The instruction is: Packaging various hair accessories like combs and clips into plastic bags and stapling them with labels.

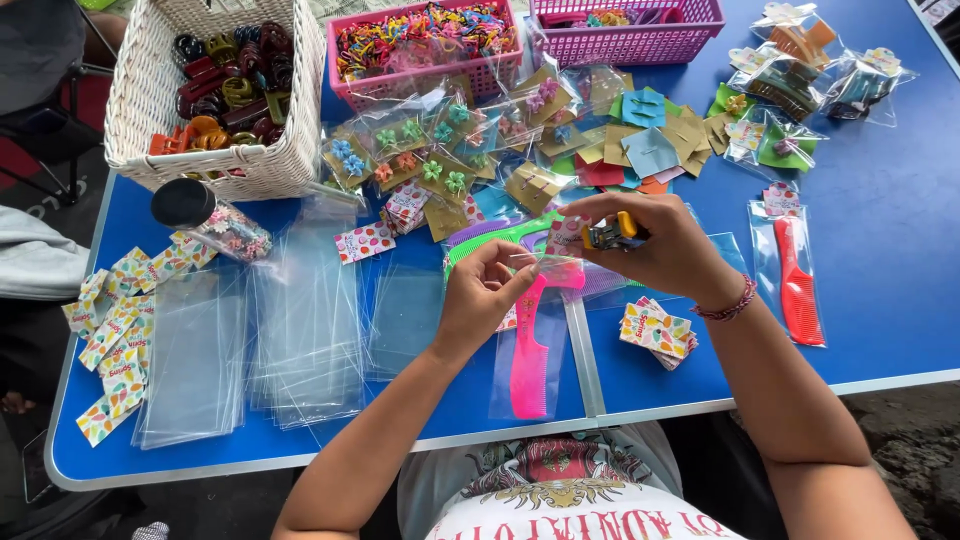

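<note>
My left hand point(484, 296) pinches the top of a clear plastic bag holding a pink comb point(530, 345), which lies on the blue table point(880, 250). My right hand point(655, 243) grips a small stapler point(612, 234) with yellow and dark parts, pressed against the patterned paper header point(566, 236) at the bag's top. Both hands meet over the middle of the table, above a green comb point(500, 238) and a purple comb lying underneath.
Stacks of clear bags point(300, 330) and patterned header cards point(120, 330) lie left. A white wicker basket point(150, 100) of hair clips and two pink baskets point(430, 45) stand at the back. A bagged red comb point(797, 280) lies right; a card stack point(657, 332) sits near.
</note>
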